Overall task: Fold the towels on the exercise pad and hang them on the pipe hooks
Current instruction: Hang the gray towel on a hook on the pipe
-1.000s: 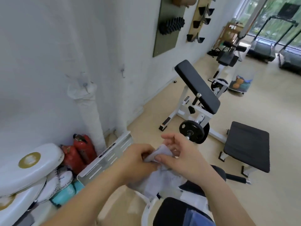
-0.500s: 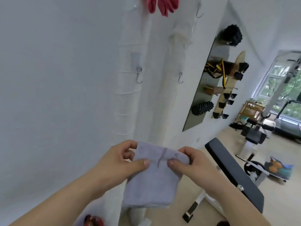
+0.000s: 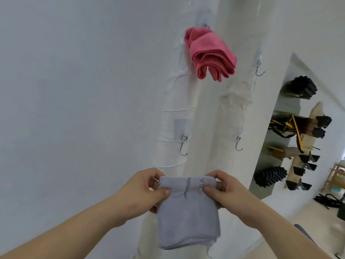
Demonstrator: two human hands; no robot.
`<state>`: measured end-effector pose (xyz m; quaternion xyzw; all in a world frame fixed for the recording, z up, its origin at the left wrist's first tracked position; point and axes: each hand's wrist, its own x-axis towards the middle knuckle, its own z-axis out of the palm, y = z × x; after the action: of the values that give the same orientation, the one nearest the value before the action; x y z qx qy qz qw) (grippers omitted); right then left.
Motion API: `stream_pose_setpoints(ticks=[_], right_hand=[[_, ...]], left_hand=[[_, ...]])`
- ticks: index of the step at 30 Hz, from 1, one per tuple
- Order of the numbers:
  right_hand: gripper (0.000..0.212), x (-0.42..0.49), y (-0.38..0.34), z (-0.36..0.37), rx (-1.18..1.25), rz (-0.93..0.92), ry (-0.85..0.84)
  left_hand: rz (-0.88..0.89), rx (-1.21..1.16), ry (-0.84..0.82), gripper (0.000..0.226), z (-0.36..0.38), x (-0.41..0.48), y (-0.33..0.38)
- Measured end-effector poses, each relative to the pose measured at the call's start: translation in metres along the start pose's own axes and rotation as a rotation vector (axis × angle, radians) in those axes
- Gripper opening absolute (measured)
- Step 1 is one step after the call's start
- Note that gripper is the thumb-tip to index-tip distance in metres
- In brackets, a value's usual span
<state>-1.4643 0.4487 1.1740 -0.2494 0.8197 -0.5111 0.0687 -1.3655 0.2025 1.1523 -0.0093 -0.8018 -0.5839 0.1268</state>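
Above and ahead of my hands rise the two wrapped pipes (image 3: 173,101), pale against the wall. High over my right hand hangs the pink towel (image 3: 209,55), folded and already caught on its hook, so that spot is taken. In my grip is the grey towel (image 3: 186,217), folded into a small square and hanging down from its top edge, well below the hooks. My left hand (image 3: 147,191) pinches the top left corner, thumb in front, fingers curled behind; my right hand (image 3: 222,189) closes on the top right corner likewise, keeping the edge taut and level for hooking. Just above my left hand sits a free hook (image 3: 183,146), nearest to reach; another hook (image 3: 238,143) waits above my right.
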Motion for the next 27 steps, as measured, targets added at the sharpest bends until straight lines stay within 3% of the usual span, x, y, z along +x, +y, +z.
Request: stream_pose_setpoints(ticks=[8,16,21,27], right_hand=[[0.019,0.073,-0.044,-0.049,-0.050,-0.345,0.091],[0.029,0.130,-0.020,-0.042,-0.236,-0.476,0.150],[0.026,0.138,0.010,-0.026,-0.420,-0.614,0.233],[0.023,0.127,0.015,-0.031,-0.462,-0.549,0.062]], left_hand=[[0.265,0.218,0.235,0.023,-0.008,0.060,0.060],[0.505,0.570,0.296,0.046,-0.015,0.099,0.031],[0.676,0.797,0.362,0.041,-0.009,0.104,0.005],[0.711,0.951,0.422,0.029,0.001,0.097,-0.006]])
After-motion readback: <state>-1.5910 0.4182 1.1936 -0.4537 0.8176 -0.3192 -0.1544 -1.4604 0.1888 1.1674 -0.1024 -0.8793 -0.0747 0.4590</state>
